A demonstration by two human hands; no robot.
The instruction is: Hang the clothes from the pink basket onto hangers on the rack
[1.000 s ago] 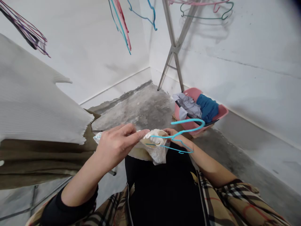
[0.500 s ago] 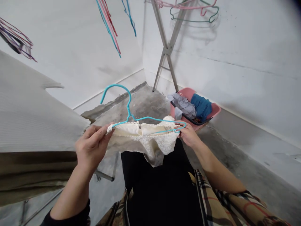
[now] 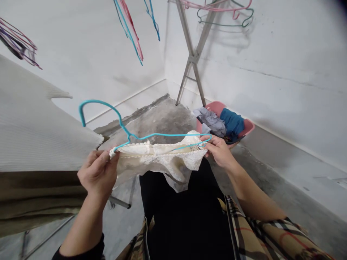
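White garment (image 3: 162,160) is pinched by closed left fingers (image 3: 106,159) and right fingers (image 3: 211,147).

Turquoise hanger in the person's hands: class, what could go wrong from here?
The turquoise hanger shows its right end bare above the white lacy garment, so that side might slip off if the right hand lets go. The left hand pinches the garment's edge; pulling hard could stretch it. The hook appears close to the ribbed white knit and might snag it.
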